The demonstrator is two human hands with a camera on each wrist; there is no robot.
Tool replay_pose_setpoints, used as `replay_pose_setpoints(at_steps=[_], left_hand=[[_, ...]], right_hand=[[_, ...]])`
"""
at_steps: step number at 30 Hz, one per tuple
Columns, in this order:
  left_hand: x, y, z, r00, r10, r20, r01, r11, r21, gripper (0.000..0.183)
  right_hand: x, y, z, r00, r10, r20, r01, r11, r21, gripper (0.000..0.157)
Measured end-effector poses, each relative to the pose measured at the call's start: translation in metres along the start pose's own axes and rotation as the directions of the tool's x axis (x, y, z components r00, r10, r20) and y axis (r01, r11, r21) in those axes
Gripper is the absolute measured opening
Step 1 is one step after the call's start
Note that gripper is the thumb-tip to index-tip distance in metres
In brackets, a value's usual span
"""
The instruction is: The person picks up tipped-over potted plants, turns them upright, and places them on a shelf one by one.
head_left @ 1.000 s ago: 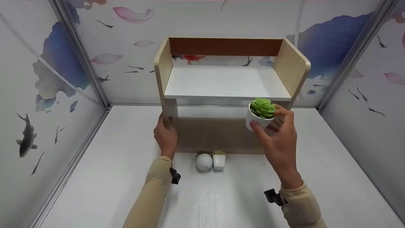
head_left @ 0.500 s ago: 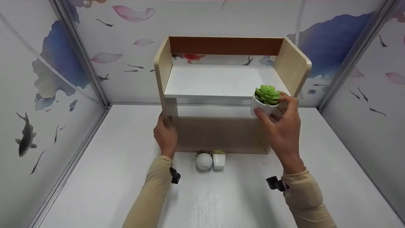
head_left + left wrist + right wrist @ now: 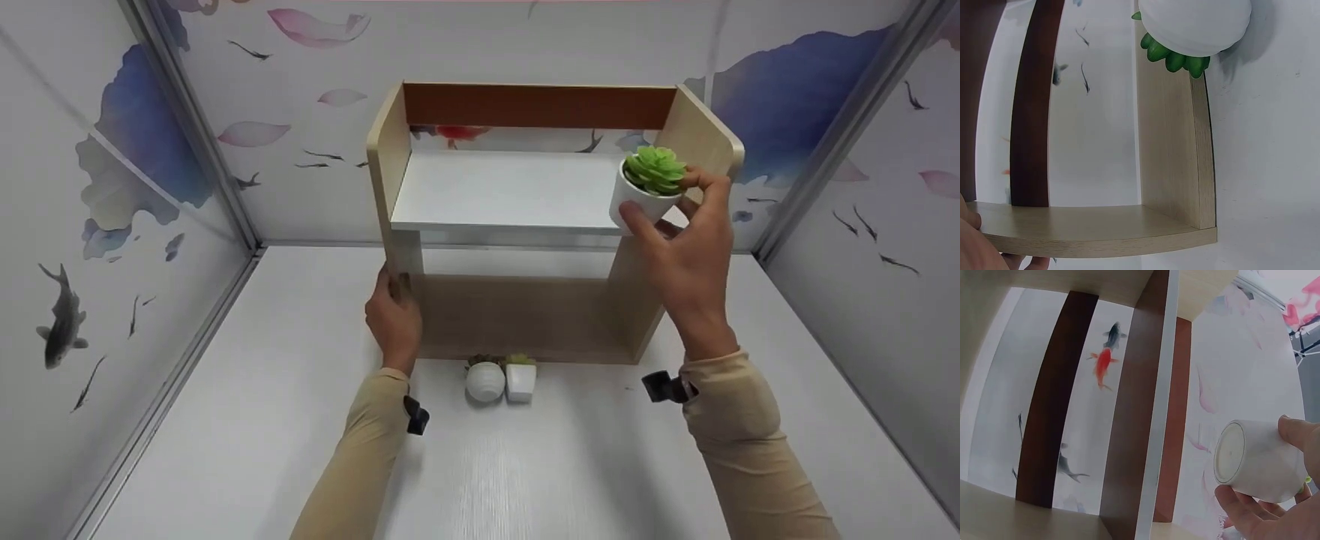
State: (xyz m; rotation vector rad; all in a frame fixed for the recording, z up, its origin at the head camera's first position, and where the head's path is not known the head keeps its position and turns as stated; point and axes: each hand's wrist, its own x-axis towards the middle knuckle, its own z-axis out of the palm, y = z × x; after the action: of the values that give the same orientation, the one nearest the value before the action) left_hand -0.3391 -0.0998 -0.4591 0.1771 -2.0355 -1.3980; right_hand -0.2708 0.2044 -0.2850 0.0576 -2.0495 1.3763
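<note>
My right hand pinches a white pot with a green succulent, thumb on the near side and fingers on the far side. It is held upright over the right front of the white upper board of a small wooden shelf. In the right wrist view the white pot shows its round base, apart from the board's edge. My left hand grips the shelf's left side panel; in the left wrist view its fingers curl round that panel.
A round ribbed white pot and a squarish white pot, both with plants, stand on the white table before the shelf's bottom board. Painted wall panels enclose the table at the back and sides.
My right hand has lifted the potted succulent from below the upper board's front edge to above it, shifting slightly right. My left hand keeps its grip on the side panel.
</note>
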Motion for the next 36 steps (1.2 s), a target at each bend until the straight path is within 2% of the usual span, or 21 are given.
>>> replay_pose_setpoints(at_steps=[10, 16, 25, 36], left_hand=[[0.001, -0.001, 0.001, 0.999, 0.029, -0.017, -0.029, 1.000, 0.005, 0.036], [-0.001, -0.001, 0.000, 1.000, 0.024, -0.013, -0.024, 1.000, -0.001, 0.037], [-0.001, -0.002, 0.001, 1.000, 0.010, -0.006, -0.010, 1.000, -0.011, 0.038], [-0.001, -0.003, 0.001, 1.000, 0.024, -0.017, -0.025, 1.000, -0.013, 0.037]], right_hand=[[0.021, -0.003, 0.000, 1.000, 0.006, -0.018, -0.006, 1.000, 0.001, 0.062], [0.035, -0.002, 0.001, 0.999, 0.016, -0.030, -0.017, 0.999, -0.033, 0.063], [0.048, 0.011, 0.009, 0.999, 0.046, -0.013, -0.047, 0.997, -0.066, 0.061], [0.054, 0.027, 0.018, 0.996, 0.088, 0.012, -0.086, 0.990, -0.114, 0.061]])
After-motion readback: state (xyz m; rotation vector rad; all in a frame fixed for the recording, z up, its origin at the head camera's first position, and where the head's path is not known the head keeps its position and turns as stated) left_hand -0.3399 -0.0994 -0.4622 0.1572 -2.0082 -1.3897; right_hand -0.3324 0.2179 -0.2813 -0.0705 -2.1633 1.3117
